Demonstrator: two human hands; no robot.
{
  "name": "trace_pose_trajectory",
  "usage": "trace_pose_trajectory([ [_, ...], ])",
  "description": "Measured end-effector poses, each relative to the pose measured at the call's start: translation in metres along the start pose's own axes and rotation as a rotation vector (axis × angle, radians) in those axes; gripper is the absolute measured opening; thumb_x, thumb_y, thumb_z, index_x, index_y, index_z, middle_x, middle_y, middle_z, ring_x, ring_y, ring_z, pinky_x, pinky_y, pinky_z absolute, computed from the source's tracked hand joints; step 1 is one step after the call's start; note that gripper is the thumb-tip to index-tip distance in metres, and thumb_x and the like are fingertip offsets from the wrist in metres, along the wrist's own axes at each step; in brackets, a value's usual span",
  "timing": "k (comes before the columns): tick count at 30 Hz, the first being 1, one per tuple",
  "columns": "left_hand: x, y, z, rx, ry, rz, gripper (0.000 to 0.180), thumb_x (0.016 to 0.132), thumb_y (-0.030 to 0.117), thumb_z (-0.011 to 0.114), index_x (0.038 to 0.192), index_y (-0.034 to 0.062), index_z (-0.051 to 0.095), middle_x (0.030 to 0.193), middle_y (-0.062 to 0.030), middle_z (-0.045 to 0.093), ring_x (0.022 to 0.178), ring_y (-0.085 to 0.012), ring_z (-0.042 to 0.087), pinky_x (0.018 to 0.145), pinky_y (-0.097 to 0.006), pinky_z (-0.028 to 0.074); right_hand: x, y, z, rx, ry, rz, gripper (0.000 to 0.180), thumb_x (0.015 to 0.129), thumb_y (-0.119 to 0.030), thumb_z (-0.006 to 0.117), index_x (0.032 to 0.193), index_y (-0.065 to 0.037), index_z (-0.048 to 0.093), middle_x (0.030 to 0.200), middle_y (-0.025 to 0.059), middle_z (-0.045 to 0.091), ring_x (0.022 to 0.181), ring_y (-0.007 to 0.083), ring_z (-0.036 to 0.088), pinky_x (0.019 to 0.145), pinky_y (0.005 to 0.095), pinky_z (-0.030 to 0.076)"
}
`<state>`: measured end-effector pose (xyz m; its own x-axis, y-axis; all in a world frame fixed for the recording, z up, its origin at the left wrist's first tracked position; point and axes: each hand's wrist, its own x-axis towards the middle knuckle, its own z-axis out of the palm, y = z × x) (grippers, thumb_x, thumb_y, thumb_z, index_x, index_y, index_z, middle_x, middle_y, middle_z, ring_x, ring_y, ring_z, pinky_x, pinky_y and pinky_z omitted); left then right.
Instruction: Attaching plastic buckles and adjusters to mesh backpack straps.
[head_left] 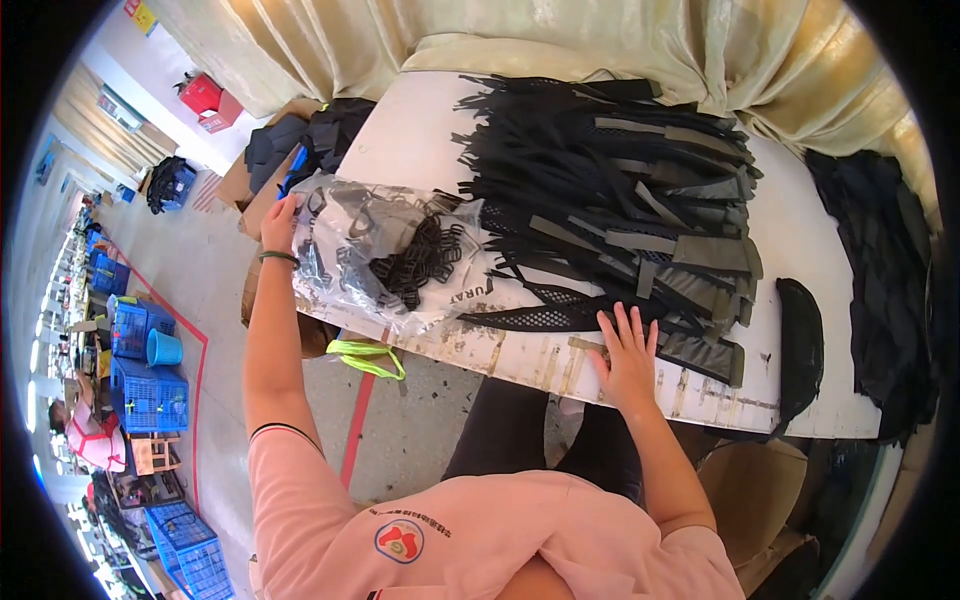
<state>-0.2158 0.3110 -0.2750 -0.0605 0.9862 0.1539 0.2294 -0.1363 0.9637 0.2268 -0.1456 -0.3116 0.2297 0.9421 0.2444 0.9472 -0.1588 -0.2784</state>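
My left hand [279, 226] is at the left edge of the table, its fingers closed on the rim of a clear plastic bag [335, 240]. Inside the bag lies a heap of small black plastic buckles [425, 258]. Fingers spread, my right hand [628, 362] rests flat near the front edge, touching a black mesh strap piece [540, 317]. Beyond it spreads a wide pile of black and grey fabric straps [590, 170], with mesh sections and thin tails pointing left.
A curved black piece [799, 345] lies at the table's right, beside a stack of dark fabric [888, 290]. Boxes with black cloth [285, 150] stand left of the table. A yellow-green bag [368, 357] hangs below the front edge. Blue crates [148, 395] line the floor at far left.
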Motion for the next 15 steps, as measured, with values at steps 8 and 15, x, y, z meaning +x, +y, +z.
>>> trace_pose_trajectory([
  [8,-0.146,-0.02,0.018,0.113,0.457,0.359,0.03,0.095,0.022,0.056,0.113,-0.002,0.056,0.102,-0.0071,0.058,0.093,-0.0137,0.053,0.084,-0.026,0.044,-0.079,-0.003,-0.028,0.434,-0.021,-0.285,0.036,0.073,-0.004,0.067,0.108,-0.006,0.061,0.11,0.0131,0.06,0.098,0.0333,0.058,0.084,0.0444,0.046],
  [15,-0.426,-0.181,-0.028,0.219,-0.609,-0.649,0.02,0.091,0.023,0.053,0.098,0.0074,0.062,0.077,-0.001,0.061,0.071,-0.0169,0.058,0.063,-0.03,0.045,-0.258,0.093,0.054,0.161,-0.192,0.799,0.014,0.09,-0.013,0.051,0.098,-0.006,0.061,0.098,0.0153,0.061,0.087,0.0331,0.058,0.075,0.0402,0.048],
])
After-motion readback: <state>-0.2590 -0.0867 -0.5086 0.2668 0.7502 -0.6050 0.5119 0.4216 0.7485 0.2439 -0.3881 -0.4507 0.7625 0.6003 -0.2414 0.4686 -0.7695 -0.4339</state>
